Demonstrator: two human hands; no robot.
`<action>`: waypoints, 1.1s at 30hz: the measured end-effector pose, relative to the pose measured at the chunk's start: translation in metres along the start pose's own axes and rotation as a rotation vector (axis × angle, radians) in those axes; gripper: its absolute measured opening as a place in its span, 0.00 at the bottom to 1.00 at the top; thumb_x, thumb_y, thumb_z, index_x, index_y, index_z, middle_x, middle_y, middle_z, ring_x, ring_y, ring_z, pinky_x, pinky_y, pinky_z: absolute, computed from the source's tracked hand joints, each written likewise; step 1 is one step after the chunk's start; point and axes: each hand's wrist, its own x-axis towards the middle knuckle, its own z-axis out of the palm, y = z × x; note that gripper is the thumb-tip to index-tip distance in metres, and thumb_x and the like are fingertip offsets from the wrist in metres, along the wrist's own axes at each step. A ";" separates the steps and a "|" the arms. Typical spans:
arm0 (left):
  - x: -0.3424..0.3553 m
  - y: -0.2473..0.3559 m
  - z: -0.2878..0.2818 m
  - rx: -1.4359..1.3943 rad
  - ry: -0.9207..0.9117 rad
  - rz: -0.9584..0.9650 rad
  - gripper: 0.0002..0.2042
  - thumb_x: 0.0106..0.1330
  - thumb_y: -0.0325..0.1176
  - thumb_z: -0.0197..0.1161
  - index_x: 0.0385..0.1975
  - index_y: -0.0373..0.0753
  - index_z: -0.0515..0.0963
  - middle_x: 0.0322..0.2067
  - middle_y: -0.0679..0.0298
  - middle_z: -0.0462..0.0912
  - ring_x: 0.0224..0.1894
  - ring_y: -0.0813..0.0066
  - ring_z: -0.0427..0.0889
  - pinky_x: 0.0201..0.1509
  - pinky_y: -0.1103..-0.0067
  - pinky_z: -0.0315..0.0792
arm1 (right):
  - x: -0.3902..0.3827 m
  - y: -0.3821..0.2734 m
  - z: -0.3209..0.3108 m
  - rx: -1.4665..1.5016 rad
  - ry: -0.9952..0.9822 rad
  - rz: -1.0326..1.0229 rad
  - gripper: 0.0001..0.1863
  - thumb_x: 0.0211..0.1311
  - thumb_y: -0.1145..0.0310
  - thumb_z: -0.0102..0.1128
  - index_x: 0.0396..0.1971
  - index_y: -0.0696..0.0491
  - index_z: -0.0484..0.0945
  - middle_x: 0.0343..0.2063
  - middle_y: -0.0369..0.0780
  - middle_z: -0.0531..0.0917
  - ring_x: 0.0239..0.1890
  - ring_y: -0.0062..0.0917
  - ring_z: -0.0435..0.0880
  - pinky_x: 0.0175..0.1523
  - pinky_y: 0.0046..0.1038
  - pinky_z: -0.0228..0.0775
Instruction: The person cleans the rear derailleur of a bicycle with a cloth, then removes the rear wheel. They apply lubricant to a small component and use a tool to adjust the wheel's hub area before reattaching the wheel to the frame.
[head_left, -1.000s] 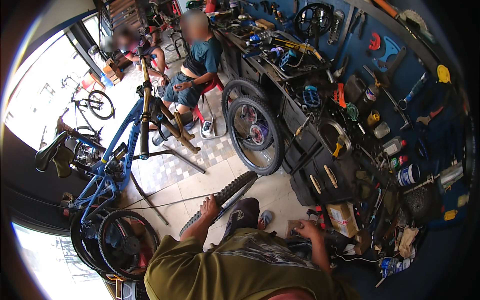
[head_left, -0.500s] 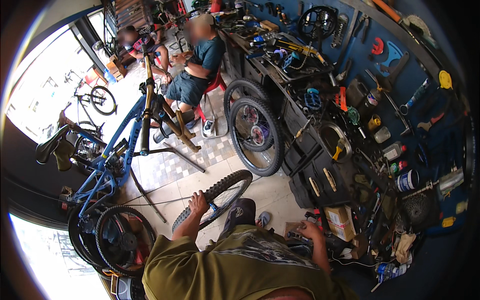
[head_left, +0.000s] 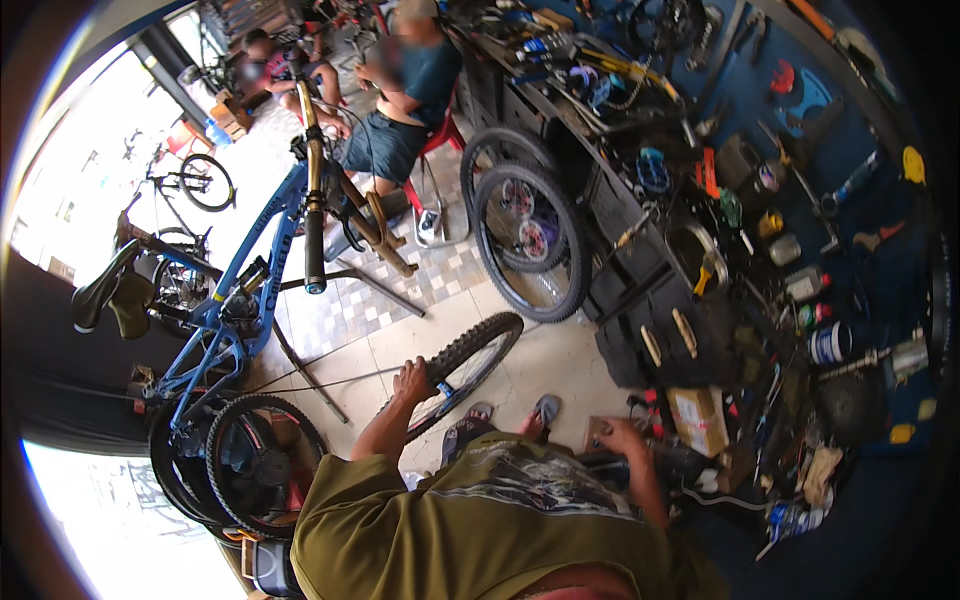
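Observation:
My left hand grips the knobbly tyre of a bicycle wheel, which leans at a slant over the floor in front of me. Its near end is partly hidden behind my forearm and knee. On the right, my right hand is down beside a small brown box-like thing. Those fingers are bent, and what lies inside them is too small to make out. Left of the wheel stands a blue mountain bike frame with its handlebar, fork and saddle, but no front wheel in the fork.
Two wheels lean against a dark workbench crowded with tools. More wheels stand at lower left. A cardboard box and clutter lie at right. A person sits on a red chair; another person sits behind.
The view has shifted, so the wheel and both hands appear slightly higher and further right. My second sandalled foot now shows. Both hands keep about the same places beside their things.

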 end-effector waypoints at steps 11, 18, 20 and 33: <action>0.050 -0.031 -0.002 -0.120 0.018 0.089 0.40 0.45 0.44 0.81 0.55 0.39 0.64 0.48 0.43 0.79 0.51 0.40 0.81 0.53 0.53 0.77 | -0.044 -0.095 0.051 0.026 0.121 0.039 0.34 0.58 0.53 0.71 0.62 0.54 0.76 0.45 0.49 0.86 0.46 0.44 0.86 0.50 0.38 0.77; 0.102 -0.063 -0.020 -0.090 -0.065 0.120 0.41 0.44 0.48 0.80 0.55 0.37 0.65 0.48 0.43 0.82 0.52 0.43 0.82 0.55 0.57 0.77 | -0.101 -0.121 0.114 0.143 0.222 0.233 0.35 0.58 0.55 0.72 0.63 0.53 0.75 0.44 0.50 0.87 0.46 0.40 0.87 0.52 0.36 0.77; 0.111 -0.066 -0.023 -0.105 -0.034 0.148 0.39 0.42 0.47 0.79 0.54 0.36 0.67 0.47 0.44 0.84 0.52 0.45 0.84 0.55 0.57 0.77 | -0.120 -0.118 0.141 0.241 0.244 0.265 0.34 0.58 0.56 0.72 0.63 0.53 0.75 0.41 0.48 0.87 0.44 0.37 0.87 0.51 0.35 0.77; 0.114 -0.049 -0.011 -0.074 -0.072 0.268 0.46 0.45 0.48 0.79 0.61 0.31 0.62 0.54 0.41 0.79 0.58 0.42 0.78 0.59 0.58 0.74 | -0.148 -0.106 0.320 0.789 0.450 0.593 0.15 0.69 0.60 0.60 0.42 0.56 0.86 0.34 0.47 0.88 0.34 0.39 0.88 0.46 0.37 0.76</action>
